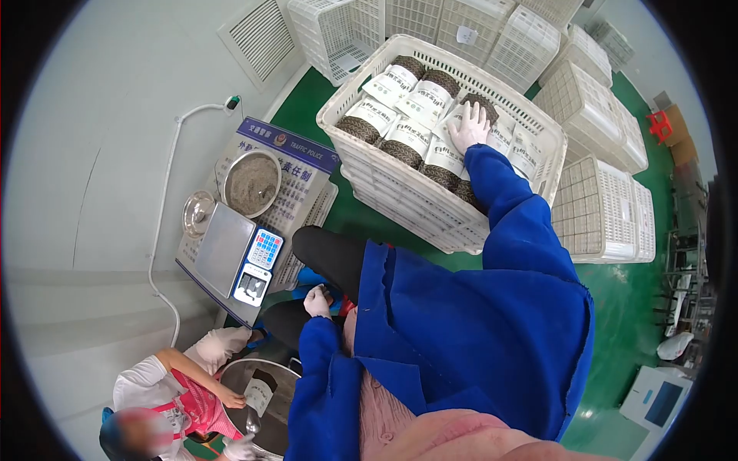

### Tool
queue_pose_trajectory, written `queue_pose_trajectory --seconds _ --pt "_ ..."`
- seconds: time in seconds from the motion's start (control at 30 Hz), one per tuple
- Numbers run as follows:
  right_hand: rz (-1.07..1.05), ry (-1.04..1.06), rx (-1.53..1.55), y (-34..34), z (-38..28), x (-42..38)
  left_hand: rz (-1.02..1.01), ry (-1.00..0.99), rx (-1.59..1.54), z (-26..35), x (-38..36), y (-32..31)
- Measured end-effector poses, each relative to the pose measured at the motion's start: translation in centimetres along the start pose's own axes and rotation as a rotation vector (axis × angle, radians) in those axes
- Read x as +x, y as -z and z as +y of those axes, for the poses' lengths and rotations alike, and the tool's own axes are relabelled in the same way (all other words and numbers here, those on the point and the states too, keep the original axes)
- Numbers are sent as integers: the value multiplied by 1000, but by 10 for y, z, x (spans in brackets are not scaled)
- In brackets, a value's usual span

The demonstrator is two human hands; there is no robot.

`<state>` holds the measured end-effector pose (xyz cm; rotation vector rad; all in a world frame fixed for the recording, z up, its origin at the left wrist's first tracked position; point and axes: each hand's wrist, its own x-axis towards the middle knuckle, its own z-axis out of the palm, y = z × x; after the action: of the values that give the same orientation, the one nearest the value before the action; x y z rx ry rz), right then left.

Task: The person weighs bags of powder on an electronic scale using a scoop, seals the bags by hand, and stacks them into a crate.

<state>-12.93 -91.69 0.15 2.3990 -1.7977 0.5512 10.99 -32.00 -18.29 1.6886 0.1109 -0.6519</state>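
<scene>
A white lattice crate (361, 165) is seen from above, its plastic walls pierced in a fine grid. It is filled with pouches (406, 138), laid flat in two rows. Each pouch is oblong, with a white printed label over dark, grainy contents. Their long axes are set roughly parallel, running from the crate's near left wall up toward its far right corner.

The right hand (470, 127), gloved in white, is laid flat with fingers spread on a pouch near the middle of the crate, fingertips pointed toward the far wall. Nothing is gripped by it; the pouch is only pressed under the open palm. The arm is sleeved in smooth blue cloth.

The left hand (317, 301), also gloved, is held low, well below the crate's near left corner, against a dark knee. It appears loosely curled; whether anything is held by it cannot be told.

Left of the crate, a flat steel scale (231, 257) with a coloured keypad is set beside a round metal bowl (251, 184) of grey grains. More empty white crates (600, 211) are stacked behind and right of the crate. Far below it, at lower left, another person (165, 392) in white and pink is seated by a metal pot (261, 399).
</scene>
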Motion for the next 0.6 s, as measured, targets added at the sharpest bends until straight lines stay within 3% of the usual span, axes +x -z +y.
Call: queue_pose_trajectory --seconds 0.17,0.37,0.47,0.53,0.57,0.6 --pt "59 158 57 -22 13 25 -11 15 86 1 2 -7" --pt "101 144 70 -36 16 27 21 -38 160 6 -9 -11" --pt "142 184 53 -46 23 29 -54 -73 210 -36 12 7" --pt "191 202 108 -26 11 28 37 -127 393 -55 19 9" --pt "119 225 191 3 0 24 57 -128 426 -48 16 5" --pt "183 319 184 -14 10 32 81 -128 455 -33 7 -2"
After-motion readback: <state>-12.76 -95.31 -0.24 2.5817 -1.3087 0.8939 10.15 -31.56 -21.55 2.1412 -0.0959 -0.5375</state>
